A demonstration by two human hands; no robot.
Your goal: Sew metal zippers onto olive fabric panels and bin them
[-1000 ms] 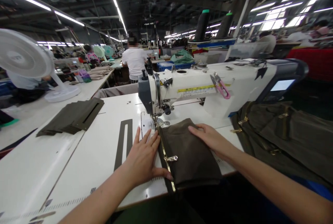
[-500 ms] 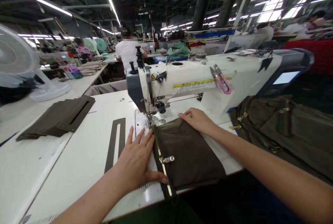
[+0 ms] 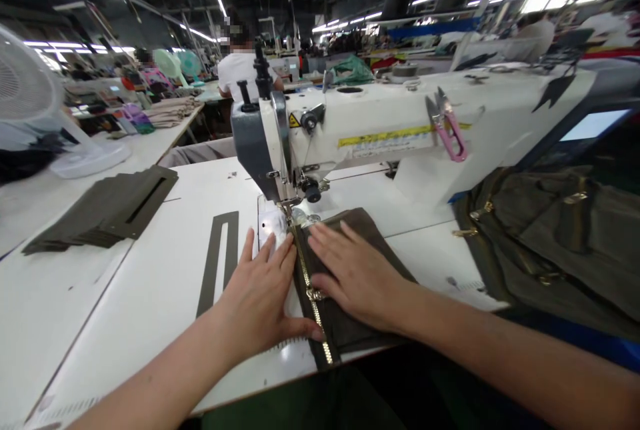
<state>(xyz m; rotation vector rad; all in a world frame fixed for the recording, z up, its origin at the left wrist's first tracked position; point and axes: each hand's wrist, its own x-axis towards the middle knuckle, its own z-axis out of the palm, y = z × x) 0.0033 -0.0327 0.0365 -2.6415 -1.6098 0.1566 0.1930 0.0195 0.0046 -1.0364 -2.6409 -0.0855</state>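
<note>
the dark cloth [image 3: 345, 329] lies flat on the white table [image 3: 155, 323], with the top end of its gold zip [image 3: 319, 320] right by the foot [image 3: 289, 211] of the sewing machine [image 3: 370, 125]. the left hand [image 3: 260, 300] is open, its fingers spread along the left edge of the cloth and its thumb on the low part of the zip. the right hand [image 3: 357, 277] is open too, laid flat on top of the cloth, its thumb by the zip pull [image 3: 315, 295]. no hand pinches anything. to do this well, i think both hands should press softly and keep the cloth smooth, with no folds near the foot. the zip should run in a straight line to the foot, and the left hand can steer that edge. the hard pull could bump the foot if it gets close, so it needs watching. fingertips should keep clear of the needle; i cannot tell if it is down in the cloth. the loose frame [image 3: 213, 263] lies to the left, apart from the cloth.
</note>
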